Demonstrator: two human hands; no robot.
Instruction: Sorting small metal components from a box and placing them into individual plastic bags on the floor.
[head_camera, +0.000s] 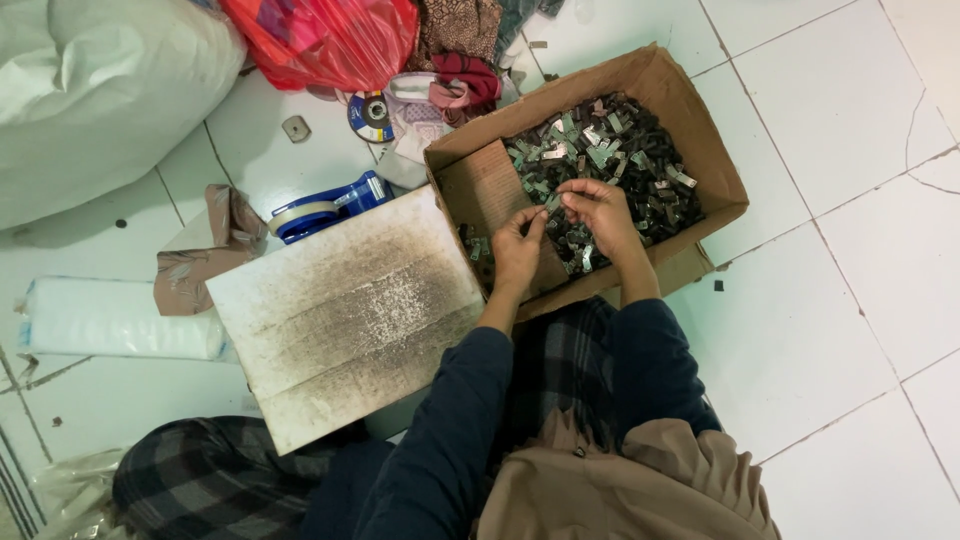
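— So, what are the hands holding?

— Both are meeting over the cardboard box (700, 140). The left hand (517, 250) and the right hand (600, 215) are pinching, fingertips together, around something very small, probably one metal piece; I cannot tell exactly.

— Where are the pieces?

— The pile of small metal pieces (610, 150) is lying inside the box, just under the hands, so reaching is easy.

— And around?

— A dirty white board (340, 320) is resting beside the box, near the knees. A blue tape dispenser (325, 210) is lying behind it on the white tile floor (850, 300).
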